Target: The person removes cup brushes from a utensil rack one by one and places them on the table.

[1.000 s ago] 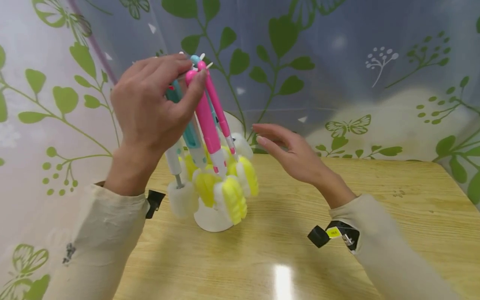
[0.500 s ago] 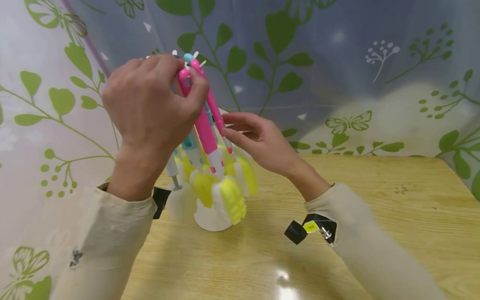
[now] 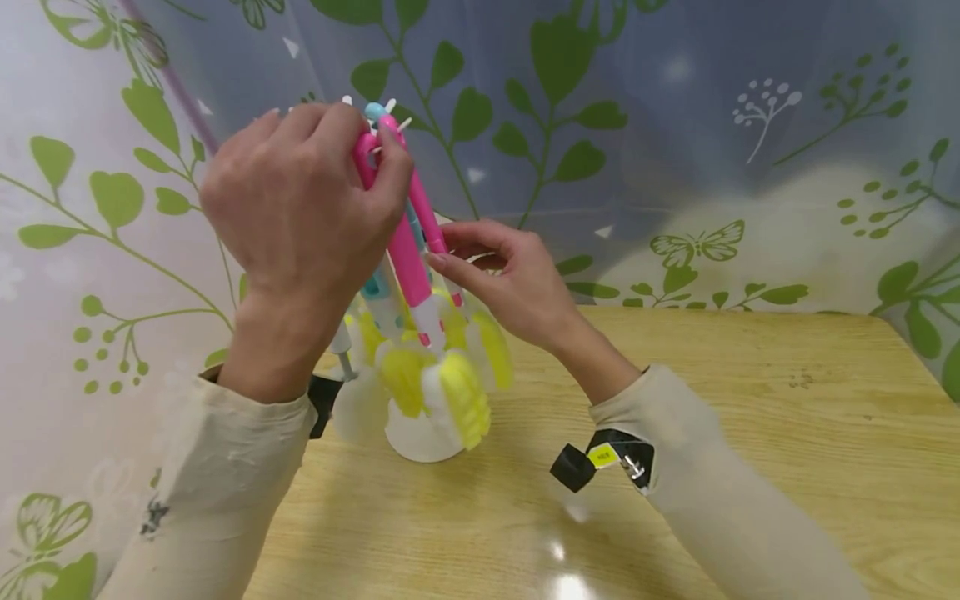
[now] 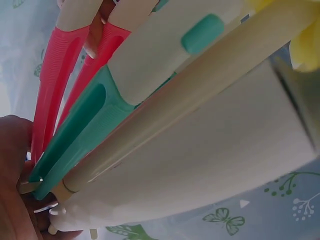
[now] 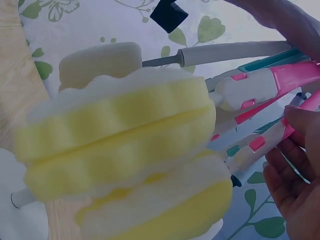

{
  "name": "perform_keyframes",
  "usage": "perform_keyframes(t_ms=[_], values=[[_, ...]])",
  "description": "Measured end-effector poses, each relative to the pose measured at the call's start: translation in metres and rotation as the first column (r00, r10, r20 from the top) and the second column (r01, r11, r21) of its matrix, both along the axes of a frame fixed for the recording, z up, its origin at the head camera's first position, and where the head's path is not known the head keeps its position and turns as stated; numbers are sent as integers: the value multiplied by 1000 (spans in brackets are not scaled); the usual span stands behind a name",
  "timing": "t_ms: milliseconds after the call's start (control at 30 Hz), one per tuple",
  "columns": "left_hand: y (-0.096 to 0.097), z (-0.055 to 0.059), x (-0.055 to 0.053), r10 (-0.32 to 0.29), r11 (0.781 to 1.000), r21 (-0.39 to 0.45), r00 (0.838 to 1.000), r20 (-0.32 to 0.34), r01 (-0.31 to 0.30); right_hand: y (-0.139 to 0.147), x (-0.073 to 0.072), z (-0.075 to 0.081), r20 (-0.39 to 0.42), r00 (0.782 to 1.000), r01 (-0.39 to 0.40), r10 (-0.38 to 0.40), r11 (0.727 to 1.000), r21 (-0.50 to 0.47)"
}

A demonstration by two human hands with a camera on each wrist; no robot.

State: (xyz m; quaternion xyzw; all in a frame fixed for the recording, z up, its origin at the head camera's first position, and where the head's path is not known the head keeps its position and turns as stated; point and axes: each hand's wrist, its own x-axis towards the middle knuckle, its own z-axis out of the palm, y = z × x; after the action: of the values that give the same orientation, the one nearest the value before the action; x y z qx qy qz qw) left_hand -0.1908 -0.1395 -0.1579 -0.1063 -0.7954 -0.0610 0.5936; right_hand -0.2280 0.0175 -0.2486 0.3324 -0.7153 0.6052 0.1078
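A white stand (image 3: 422,446) rises from the wooden table, hung all round with several sponge brushes, heads down. My left hand (image 3: 292,192) grips the top of the stand, its fingers curled about the hooks and handle ends. With thumb and fingers my right hand (image 3: 510,275) pinches the outer pink-handled sponge brush (image 3: 422,200) around mid-handle. Another pink-handled brush (image 3: 408,265) hangs just left of it. The left wrist view shows a teal-handled brush (image 4: 85,135) and a thick white handle (image 4: 200,160). Yellow-and-white sponge heads (image 5: 120,120) fill much of the right wrist view.
The wooden table (image 3: 735,433) stretches right and toward the front. A patterned curtain (image 3: 675,167) with green leaves and butterflies stands behind and to the left. A grey-handled brush with a white head (image 5: 100,62) hangs on the stand's left side.
My right hand has moved left from beside the stand to the outer pink-handled brush and taken hold of it. The left hand stays at the top, shifted slightly left in view.
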Motion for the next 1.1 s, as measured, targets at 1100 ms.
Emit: perform_keyframes(t_ms=[1100], values=[[-14,-8,-17,-201,976,48,960,-196,214,57,4,-10,60,970,243,-235,931,-273]])
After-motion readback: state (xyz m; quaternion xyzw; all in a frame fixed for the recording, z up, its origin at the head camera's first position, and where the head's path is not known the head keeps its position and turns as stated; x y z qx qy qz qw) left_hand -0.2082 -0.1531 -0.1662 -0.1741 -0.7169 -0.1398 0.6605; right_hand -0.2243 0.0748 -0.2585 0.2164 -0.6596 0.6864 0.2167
